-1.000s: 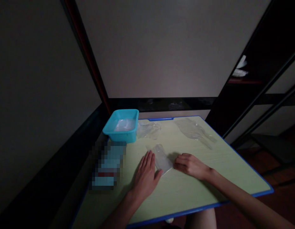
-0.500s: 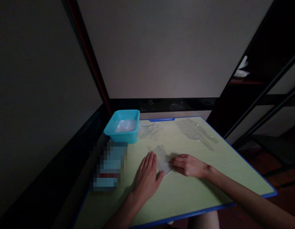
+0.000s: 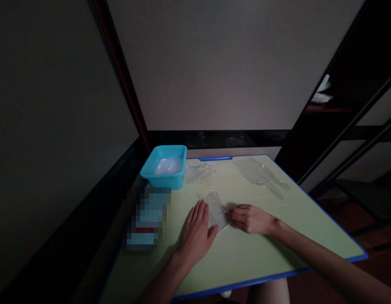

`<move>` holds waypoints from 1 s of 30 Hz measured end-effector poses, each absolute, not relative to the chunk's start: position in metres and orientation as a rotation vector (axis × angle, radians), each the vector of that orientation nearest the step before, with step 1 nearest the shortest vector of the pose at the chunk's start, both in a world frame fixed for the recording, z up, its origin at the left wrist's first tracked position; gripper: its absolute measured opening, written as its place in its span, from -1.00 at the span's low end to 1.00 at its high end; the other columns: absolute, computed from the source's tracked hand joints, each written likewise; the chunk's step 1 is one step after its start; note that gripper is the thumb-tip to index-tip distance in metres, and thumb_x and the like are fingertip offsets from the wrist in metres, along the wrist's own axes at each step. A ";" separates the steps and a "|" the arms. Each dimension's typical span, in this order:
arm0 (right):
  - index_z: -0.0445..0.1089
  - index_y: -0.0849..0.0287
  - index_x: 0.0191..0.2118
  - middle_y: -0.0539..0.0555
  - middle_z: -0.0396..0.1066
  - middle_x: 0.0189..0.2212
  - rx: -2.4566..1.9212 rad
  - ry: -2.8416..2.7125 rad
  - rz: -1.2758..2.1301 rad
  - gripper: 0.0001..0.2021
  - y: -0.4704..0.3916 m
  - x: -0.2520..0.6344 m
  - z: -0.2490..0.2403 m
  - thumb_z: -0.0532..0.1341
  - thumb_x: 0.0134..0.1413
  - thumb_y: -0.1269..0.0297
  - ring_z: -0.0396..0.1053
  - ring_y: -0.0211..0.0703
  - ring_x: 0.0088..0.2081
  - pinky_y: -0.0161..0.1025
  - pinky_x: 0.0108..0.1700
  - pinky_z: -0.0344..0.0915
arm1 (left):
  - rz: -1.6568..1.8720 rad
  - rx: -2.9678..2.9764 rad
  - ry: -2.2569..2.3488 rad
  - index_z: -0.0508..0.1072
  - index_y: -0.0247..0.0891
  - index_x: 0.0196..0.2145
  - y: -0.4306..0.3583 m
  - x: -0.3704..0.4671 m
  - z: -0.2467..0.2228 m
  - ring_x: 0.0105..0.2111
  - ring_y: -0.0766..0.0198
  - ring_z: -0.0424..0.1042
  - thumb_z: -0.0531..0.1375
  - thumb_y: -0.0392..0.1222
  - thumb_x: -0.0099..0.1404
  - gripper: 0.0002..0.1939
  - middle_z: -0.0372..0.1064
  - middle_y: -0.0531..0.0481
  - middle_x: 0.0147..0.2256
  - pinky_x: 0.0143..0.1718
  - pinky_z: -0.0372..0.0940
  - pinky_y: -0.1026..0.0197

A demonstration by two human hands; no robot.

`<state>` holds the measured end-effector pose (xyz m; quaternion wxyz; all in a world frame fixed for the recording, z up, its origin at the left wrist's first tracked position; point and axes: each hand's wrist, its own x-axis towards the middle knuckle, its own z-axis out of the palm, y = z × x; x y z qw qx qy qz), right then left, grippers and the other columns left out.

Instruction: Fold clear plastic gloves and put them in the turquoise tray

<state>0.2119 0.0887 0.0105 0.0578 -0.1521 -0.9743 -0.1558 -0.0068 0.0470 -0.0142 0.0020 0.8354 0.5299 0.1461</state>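
A folded clear plastic glove [image 3: 217,211] lies on the table between my two hands. My left hand [image 3: 197,232] rests flat along its left side, fingers straight and together, thumb out at its lower edge. From the right, my right hand [image 3: 247,218] has its fingers curled, with the fingertips pinching the glove's right edge. Another clear plastic glove [image 3: 260,173] is spread at the back right, its fingers pointing toward me. More crumpled clear plastic [image 3: 200,172] lies beyond my hands, beside a blue basin [image 3: 163,181].
Inside the basin is whitish clear plastic [image 3: 168,166]. A pixelated light-blue item [image 3: 147,217] stands at the table's left edge. The pale yellow-green table [image 3: 246,261] has a blue rim and sits close to a wall panel [image 3: 220,76].
Both hands keep almost the same place on the folded glove. The whole view has shifted very slightly; nothing has been picked up or let go.
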 end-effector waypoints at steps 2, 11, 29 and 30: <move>0.37 0.25 -0.24 0.09 0.37 -0.12 -0.411 -2.951 -0.489 -0.75 0.089 0.212 0.010 -0.06 0.22 0.42 0.32 -0.23 -0.17 -0.28 -0.22 0.29 | 0.502 2.602 1.652 0.08 -0.52 0.10 0.047 -0.007 -0.014 0.16 0.00 -0.08 0.05 -0.05 0.21 -0.39 -0.05 -0.35 0.16 0.12 -0.02 -0.02; 0.35 0.33 -0.20 0.18 0.31 -0.04 -0.430 -2.954 -0.378 -0.76 0.089 0.216 0.005 -0.05 0.20 0.45 0.26 -0.09 -0.02 -0.20 -0.07 0.27 | 0.588 2.565 1.324 0.35 -0.24 -0.11 0.047 -0.010 0.008 0.04 0.09 0.15 0.18 -0.29 0.13 -0.68 0.19 -0.11 0.03 0.02 0.14 0.06; 0.32 0.23 -0.32 0.01 0.37 -0.45 -0.891 -2.512 0.843 -0.83 0.107 0.203 0.030 0.06 -0.06 0.54 0.32 -0.27 -0.41 -0.35 -0.34 0.20 | 0.586 2.505 1.330 0.34 -0.23 -0.14 0.056 -0.012 0.012 -0.17 0.15 0.33 0.16 -0.29 0.10 -0.68 0.33 -0.04 -0.13 -0.11 0.21 0.14; 0.32 0.23 -0.32 0.01 0.37 -0.43 -0.883 -2.495 0.866 -0.83 0.108 0.203 0.028 0.08 -0.08 0.54 0.32 -0.27 -0.40 -0.35 -0.33 0.20 | 0.588 2.502 1.345 0.36 -0.23 -0.18 0.056 -0.010 0.012 -0.21 0.18 0.35 0.13 -0.34 0.12 -0.74 0.35 -0.03 -0.18 -0.15 0.23 0.16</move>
